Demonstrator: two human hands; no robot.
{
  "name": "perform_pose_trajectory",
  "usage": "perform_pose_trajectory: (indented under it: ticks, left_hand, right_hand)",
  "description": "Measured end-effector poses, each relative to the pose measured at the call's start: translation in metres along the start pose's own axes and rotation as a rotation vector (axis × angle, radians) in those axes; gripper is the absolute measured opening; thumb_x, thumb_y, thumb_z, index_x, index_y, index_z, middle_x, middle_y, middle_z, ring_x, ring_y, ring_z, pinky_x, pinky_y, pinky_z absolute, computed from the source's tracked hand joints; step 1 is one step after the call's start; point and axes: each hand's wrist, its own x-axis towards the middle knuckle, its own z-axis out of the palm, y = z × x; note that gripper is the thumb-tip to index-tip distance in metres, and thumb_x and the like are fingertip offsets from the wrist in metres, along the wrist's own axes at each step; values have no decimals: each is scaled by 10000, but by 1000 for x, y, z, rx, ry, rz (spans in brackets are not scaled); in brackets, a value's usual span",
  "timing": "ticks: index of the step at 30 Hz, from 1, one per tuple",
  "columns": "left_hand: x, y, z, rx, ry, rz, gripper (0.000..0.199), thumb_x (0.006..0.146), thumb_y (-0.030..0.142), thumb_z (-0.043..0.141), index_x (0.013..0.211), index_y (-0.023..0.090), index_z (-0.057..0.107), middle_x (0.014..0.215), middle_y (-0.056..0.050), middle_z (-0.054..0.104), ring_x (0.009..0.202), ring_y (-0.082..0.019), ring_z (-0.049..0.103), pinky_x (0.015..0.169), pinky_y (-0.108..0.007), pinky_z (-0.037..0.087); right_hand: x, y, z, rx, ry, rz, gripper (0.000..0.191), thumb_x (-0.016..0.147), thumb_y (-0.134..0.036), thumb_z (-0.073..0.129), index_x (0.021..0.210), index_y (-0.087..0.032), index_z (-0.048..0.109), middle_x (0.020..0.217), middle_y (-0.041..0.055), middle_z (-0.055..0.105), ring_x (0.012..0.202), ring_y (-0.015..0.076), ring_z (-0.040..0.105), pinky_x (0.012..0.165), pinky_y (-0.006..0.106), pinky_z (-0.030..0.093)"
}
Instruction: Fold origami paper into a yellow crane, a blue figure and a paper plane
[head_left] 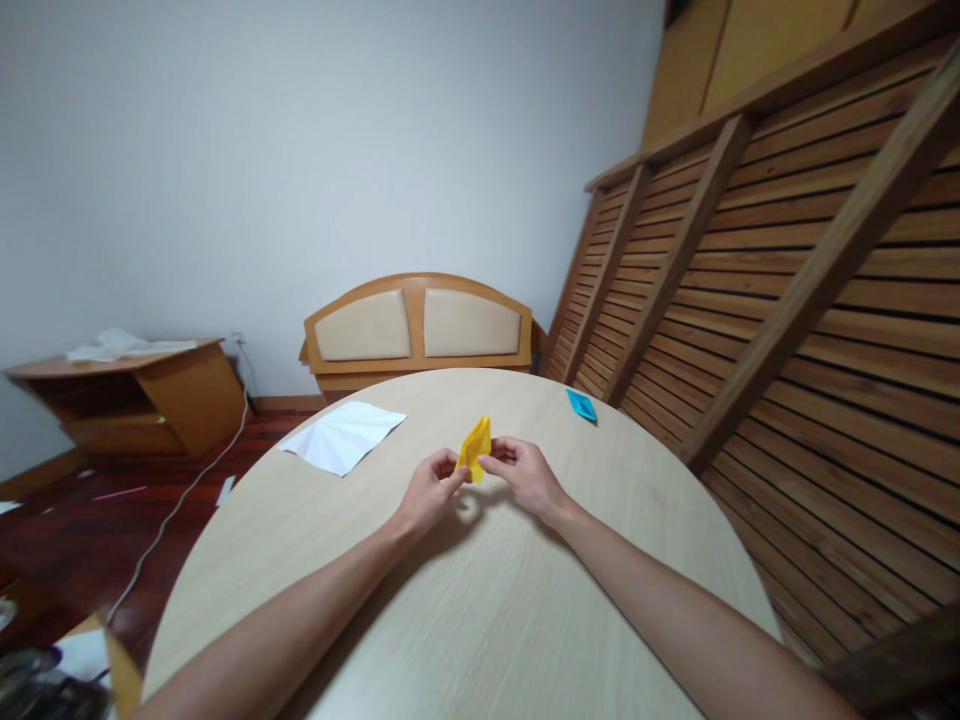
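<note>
A small piece of folded yellow paper [475, 448] is held up between my two hands, above the middle of the round table. My left hand [435, 490] pinches its lower left edge between thumb and fingers. On the other side, my right hand [527, 475] grips its right edge, thumb in front and fingers behind. The paper stands tilted, with a pointed top and layered folds. To the left lies a white sheet [345, 437] with fan-like creases. A small blue folded paper [581, 405] rests near the table's far right edge.
The round pale wooden table [480, 620] fills the front. Behind it stands a headboard [420, 325] against the wall. Slatted wooden panels [750, 270] lean along the right. At left are a low cabinet [150, 400], a cable [187, 490] on the floor and a box [112, 660].
</note>
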Motion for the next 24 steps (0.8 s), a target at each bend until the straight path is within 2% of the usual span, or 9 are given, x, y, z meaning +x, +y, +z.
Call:
perform_pose_trajectory:
  ticks: [6,12,20,24]
  left_hand:
    - [-2,4,-1,51,-32,-10,523,696,638,704,820,130,689,788,-65,682,703,-137,600,558,-211,454]
    - [1,-1,-3,42,-111,-49,502,676,593,745,818,114,691,730,-61,671,616,-111,565,534,-215,426]
    - [0,1,-1,35,-107,-56,470,684,583,737,730,121,659,690,-54,645,592,-102,545,533,-218,434]
    - [-1,2,-3,61,-118,-75,520,674,631,715,745,118,684,692,-58,648,605,-116,557,516,-216,438]
  right_hand:
    - [-4,-4,-8,-49,-114,73,356,665,-396,812,882,-130,718,848,60,719,769,173,654,765,331,517]
    - [-4,-7,-18,-104,-198,129,327,679,-371,800,875,-120,725,858,65,710,753,154,647,743,311,516]
    - [-4,-5,-20,-128,-167,131,363,671,-422,803,858,-122,721,818,64,708,716,152,640,700,302,514]
    - [-4,-7,-20,-158,-190,131,341,679,-423,796,819,-123,712,782,57,704,693,151,635,690,304,517]
